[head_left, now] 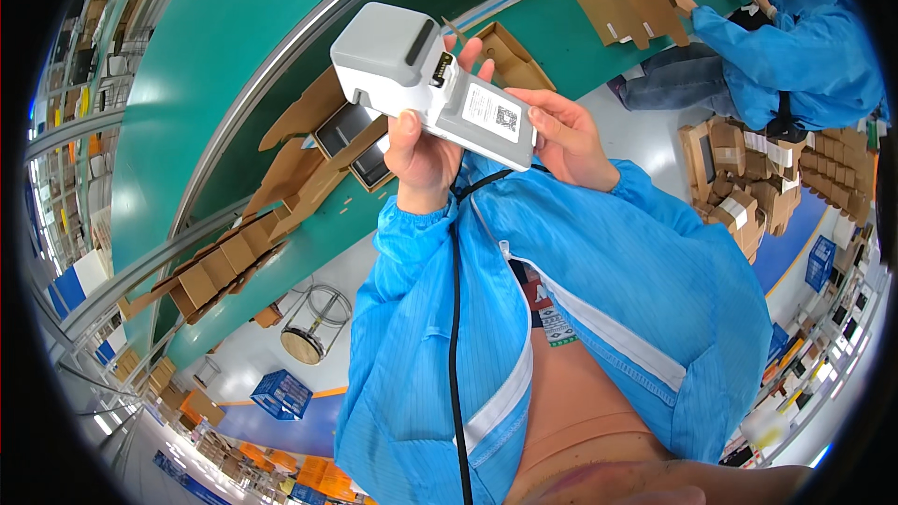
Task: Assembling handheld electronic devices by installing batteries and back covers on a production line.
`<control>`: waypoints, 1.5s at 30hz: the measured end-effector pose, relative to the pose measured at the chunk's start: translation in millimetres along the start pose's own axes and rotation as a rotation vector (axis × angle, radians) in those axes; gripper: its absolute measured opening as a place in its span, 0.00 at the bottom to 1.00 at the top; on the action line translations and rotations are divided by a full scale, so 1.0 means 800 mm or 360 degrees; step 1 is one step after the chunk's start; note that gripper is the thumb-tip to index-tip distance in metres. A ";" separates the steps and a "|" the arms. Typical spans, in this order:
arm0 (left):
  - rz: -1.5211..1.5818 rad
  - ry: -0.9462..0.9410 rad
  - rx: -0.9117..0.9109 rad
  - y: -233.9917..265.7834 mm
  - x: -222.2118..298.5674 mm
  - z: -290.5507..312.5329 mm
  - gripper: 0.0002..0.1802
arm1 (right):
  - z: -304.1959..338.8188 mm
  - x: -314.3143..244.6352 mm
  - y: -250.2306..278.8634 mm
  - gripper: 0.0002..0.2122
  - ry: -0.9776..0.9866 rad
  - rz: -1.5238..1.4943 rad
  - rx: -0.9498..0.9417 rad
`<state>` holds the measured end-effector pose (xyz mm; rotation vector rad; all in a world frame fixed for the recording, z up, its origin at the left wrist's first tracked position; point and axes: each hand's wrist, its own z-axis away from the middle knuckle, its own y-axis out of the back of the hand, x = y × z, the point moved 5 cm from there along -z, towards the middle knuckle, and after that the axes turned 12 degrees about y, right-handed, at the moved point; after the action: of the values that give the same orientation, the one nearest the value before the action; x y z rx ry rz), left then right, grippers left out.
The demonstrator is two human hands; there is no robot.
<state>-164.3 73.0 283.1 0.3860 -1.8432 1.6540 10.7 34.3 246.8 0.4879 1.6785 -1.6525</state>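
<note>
A grey-and-white handheld terminal with a bulky block at one end is raised over the bench's near edge. Its labelled grey face is turned up, and a small row of contacts shows beside the block. My left hand grips its middle, thumb on the near side and fingertips showing past the far side. At the slimmer end, my right hand pinches the corner between thumb and fingers. A white label with a square code lies on that slimmer part.
An open cardboard box with dark contents sits on the green bench, left of my hands. Folded cartons line it farther left. Another open box lies beyond. A blue-clad co-worker handles cartons at right, near stacked boxes.
</note>
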 end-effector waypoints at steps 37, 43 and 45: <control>0.0728 0.0133 0.0378 0.009 -0.002 -0.001 0.39 | -0.002 -0.058 -0.037 0.14 0.0695 0.0896 -0.0335; 0.0781 0.0163 0.0344 0.008 -0.004 0.000 0.41 | -0.005 -0.057 -0.040 0.13 0.0650 0.0855 -0.0315; 0.0839 0.0176 0.0275 0.003 -0.005 -0.001 0.42 | -0.003 -0.055 -0.043 0.13 0.0600 0.0769 -0.0281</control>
<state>-162.4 73.1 278.6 -0.1388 -1.8216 2.1420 15.1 42.1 301.9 1.0723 1.7678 -1.0975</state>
